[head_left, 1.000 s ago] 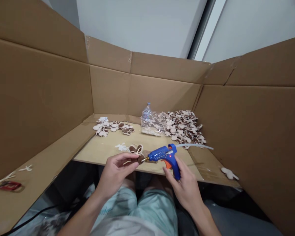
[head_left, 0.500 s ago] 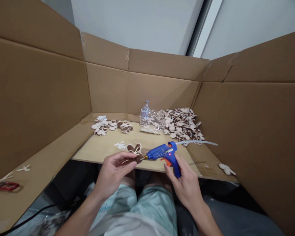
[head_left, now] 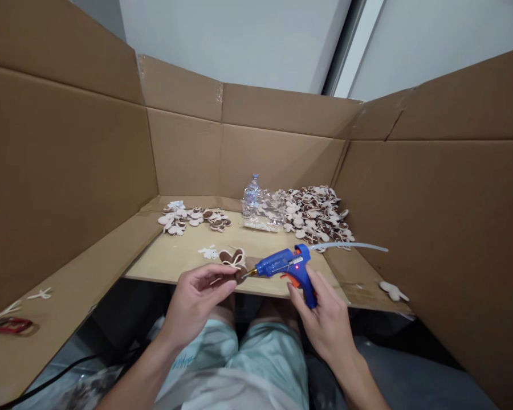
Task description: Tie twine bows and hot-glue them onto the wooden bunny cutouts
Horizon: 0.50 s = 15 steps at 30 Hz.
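Left hand (head_left: 203, 296): grip was narrow, thumb and fingertips pinching a brown piece (head_left: 226, 258) with a cream cord bow on it. Piece sat at the near middle of the bench (head_left: 165, 259), its near part partly hidden by the fingers.

Right hand (head_left: 325, 310): grip was wrapped around the handle of a blue glue gun (head_left: 276, 263), orange trigger (head_left: 291, 279) facing left. Nozzle (head_left: 251, 273) pointed left, right at the brown piece; couldn't tell if it touched. Small red light was lit on the gun body. Clear glue stick (head_left: 354, 245) stuck out of its back end, toward the right.

White bits (head_left: 208, 251) lay just beyond the left hand. Far left: small pile of brown and white pieces (head_left: 175, 221). Far right: much bigger heap (head_left: 318, 213), with a clear plastic bag (head_left: 263, 223) just left of it and a bottle (head_left: 253, 192) upright behind the bag. One loose white piece (head_left: 394, 291) was on the cardboard at right. Near left, a red tool (head_left: 9, 325) lay beside cream cords (head_left: 40, 294).
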Available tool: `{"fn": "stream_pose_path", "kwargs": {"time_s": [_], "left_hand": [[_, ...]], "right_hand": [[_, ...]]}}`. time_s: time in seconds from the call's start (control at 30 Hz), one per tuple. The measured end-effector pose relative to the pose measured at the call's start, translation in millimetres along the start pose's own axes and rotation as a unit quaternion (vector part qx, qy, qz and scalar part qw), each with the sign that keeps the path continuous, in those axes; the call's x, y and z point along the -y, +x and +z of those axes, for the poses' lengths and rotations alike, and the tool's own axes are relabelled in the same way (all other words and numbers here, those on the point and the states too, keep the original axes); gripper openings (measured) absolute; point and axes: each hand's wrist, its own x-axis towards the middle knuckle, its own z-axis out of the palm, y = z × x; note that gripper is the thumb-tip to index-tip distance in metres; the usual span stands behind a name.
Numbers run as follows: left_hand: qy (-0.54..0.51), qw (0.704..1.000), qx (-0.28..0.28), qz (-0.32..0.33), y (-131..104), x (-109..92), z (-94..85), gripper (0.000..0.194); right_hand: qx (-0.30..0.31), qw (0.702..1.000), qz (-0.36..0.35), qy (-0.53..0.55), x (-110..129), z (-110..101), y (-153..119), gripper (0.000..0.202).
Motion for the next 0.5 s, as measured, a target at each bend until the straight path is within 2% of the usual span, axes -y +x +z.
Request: {"fn": "stream_pose_path", "kwargs": {"time_s": [0.37,0.5], "left_hand": [[0.001,1.000,-0.005,-0.001,-0.1,-0.9,-0.1,0.014],[-0.002,1.000,-0.009,-0.010,1.8,0.3,-1.1,0.015]], "right_hand": [[-0.021,0.999,0.002,-0.031,1.7,-2.8,0.7,0.040],[-0.002,0.999,0.023,-0.041,-7.5,0.8,3.2,0.042]]}}
